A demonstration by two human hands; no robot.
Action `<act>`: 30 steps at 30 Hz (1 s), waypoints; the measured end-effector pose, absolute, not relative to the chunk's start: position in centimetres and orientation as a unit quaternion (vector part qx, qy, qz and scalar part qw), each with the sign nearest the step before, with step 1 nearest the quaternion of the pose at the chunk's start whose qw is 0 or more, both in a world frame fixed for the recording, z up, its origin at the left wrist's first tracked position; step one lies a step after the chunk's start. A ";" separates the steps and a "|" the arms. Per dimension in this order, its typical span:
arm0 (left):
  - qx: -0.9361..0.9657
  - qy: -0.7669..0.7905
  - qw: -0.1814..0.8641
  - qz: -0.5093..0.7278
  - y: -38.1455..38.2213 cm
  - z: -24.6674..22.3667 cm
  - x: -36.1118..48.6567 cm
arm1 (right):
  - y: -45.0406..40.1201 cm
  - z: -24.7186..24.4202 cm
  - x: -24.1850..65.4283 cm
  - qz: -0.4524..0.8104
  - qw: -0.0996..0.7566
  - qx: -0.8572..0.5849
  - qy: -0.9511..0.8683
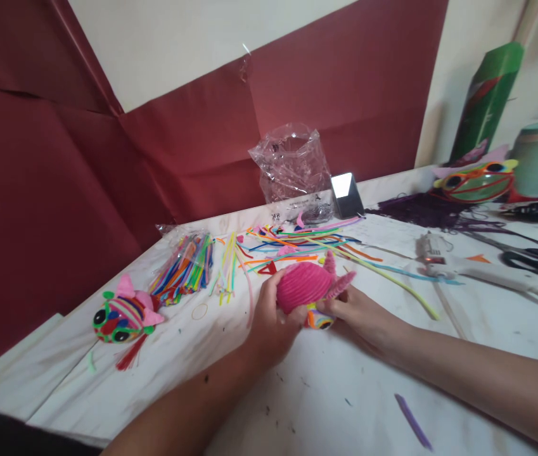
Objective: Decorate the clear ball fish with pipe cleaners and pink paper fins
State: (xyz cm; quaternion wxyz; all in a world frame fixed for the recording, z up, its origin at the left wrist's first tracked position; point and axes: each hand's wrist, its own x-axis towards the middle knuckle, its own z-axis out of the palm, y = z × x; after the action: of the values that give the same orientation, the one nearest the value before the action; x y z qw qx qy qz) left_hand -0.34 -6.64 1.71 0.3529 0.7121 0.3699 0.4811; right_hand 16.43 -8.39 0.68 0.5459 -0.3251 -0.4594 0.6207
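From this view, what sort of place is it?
Probably a craft workspace: a bundle of multicoloured fuzzy stems, black-handled metal scissors and an apparent white glue gun lie on the white marbled table.

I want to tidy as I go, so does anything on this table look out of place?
A short purple strip lies alone at the near right, apart from the loose colored stems sprawled untidily beyond the pink craft. Small dark specks dot the white tabletop. Nothing looks clearly damaged.
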 end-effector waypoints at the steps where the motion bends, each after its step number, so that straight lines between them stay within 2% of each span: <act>1: 0.713 0.371 0.348 0.482 -6.7 1.7 -0.2 | -8.4 0.6 16.4 0.613 0.547 -0.330 -0.465; 7: 0.704 0.400 0.337 0.481 -6.9 1.6 0.4 | -8.4 0.6 16.4 0.553 0.546 -0.358 -0.518; 14: 0.638 0.407 0.428 0.494 -5.1 1.8 -0.5 | -8.4 1.1 16.5 0.595 0.538 -0.332 -0.496; 19: 0.552 0.378 0.536 0.514 -4.2 2.6 -1.2 | -8.6 1.7 16.7 0.603 0.539 -0.381 -0.448; 30: 0.640 0.286 0.509 0.499 -4.3 2.9 -1.5 | -8.7 2.4 17.0 0.618 0.559 -0.342 -0.434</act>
State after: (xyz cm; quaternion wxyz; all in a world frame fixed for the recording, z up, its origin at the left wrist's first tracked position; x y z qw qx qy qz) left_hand -1.51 -4.27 2.95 0.5093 0.6403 0.2856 0.4991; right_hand 17.00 -8.72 2.42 0.5593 -0.3421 -0.4343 0.6177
